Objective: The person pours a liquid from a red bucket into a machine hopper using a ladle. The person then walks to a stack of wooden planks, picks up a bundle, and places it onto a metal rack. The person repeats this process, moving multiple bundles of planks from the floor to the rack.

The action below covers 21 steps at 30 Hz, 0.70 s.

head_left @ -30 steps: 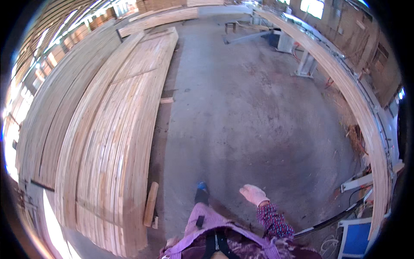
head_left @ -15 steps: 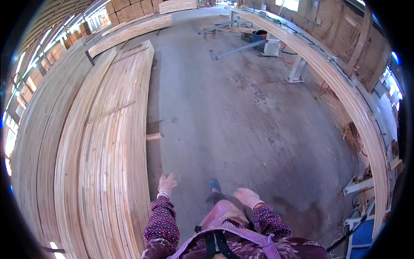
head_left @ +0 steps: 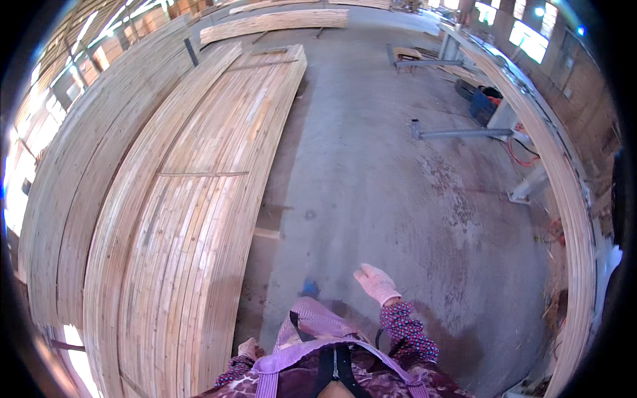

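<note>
My right hand (head_left: 376, 284), in a pale pink work glove, hangs over the concrete floor in front of my body. Its fingers are loosely stretched out, and nothing is in it. Low beside my body is my left hand (head_left: 249, 348), near the right side of a long stack of wooden boards (head_left: 199, 225). Only a small part of this hand shows, so its fingers cannot be made out. A thin wooden strip (head_left: 202, 174) lies across the stack.
Further left lie more stacked boards (head_left: 79, 199). Along the right runs a long rail-like bench with wooden strips (head_left: 564, 152) on grey supports. A grey metal arm (head_left: 464, 133) juts over the floor near a dark blue bin (head_left: 483, 109). Another board stack (head_left: 275, 25) lies ahead.
The view has turned left and moved forward beside the stack. My left hand has swung back toward my body, while the right hand has come forward. A blue shoe shows less clearly.
</note>
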Available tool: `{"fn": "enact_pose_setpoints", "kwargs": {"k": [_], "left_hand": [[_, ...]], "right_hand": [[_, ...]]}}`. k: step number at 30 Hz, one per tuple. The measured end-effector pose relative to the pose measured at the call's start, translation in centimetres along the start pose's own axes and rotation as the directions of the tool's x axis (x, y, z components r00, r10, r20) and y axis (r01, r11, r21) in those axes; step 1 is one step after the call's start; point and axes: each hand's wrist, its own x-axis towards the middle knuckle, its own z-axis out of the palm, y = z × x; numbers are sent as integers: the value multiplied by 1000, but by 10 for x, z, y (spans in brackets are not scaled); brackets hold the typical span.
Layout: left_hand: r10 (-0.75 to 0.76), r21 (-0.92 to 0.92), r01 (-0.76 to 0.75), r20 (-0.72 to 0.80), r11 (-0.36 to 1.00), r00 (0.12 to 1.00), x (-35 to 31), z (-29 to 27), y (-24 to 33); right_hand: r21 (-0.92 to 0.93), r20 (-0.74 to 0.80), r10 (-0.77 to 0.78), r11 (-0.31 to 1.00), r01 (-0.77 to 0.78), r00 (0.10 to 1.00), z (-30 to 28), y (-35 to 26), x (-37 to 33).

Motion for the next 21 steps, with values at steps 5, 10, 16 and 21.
{"fn": "enact_pose_setpoints", "kwargs": {"k": [5,10,16,21], "left_hand": [[545,779,-627,532,-14,648,71,15,107],[549,911,-389,397,-137,736,175,122,354],[605,446,-697,355,561,713,162,318,645],[682,463,-757,362,461,636,159,474,780]], "right_hand": [[68,38,-39,997,36,999,-32,-51,144],[50,62,20,999,-23,998,-61,-52,247],[89,58,82,992,-87,995,-132,-91,382],[118,118,114,985,-128,986,-162,-90,507]]}}
